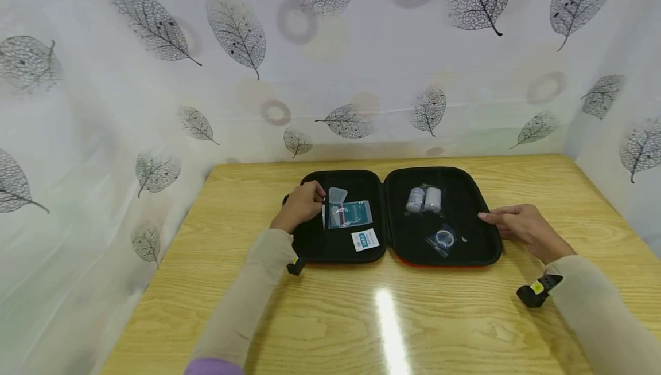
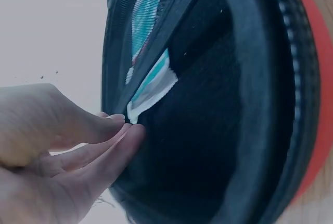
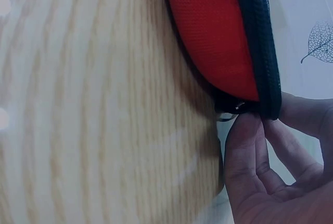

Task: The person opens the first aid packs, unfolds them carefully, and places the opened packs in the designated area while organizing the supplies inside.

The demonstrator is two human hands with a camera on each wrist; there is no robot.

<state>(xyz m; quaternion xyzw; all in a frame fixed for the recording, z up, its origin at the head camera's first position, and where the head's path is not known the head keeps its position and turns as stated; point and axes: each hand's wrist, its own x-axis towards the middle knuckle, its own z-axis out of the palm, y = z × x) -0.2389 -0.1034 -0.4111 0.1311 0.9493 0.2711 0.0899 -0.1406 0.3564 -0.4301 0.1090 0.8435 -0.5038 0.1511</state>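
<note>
A black-lined zip case (image 1: 356, 257) with a red shell (image 3: 213, 36) lies open flat on the table. My left hand (image 1: 304, 206) pinches the black edge band (image 2: 161, 52) of the mesh pocket in the left half, right by the corner of a white and teal packet (image 2: 156, 83). Teal packets (image 1: 356, 213) and a clear plastic piece (image 1: 338, 195) show at that pocket. Lower down lies a small white and blue packet (image 1: 365, 239). On the right, my right hand (image 1: 524, 229) holds the case's outer rim, thumb on top and fingers underneath.
Two wrapped white rolls (image 1: 432, 199) and a bagged roll of tape (image 1: 444, 239) lie in the right half. The wooden table (image 1: 330, 317) reaches back to a leaf-print sheet (image 1: 351, 88), which also hangs at both sides.
</note>
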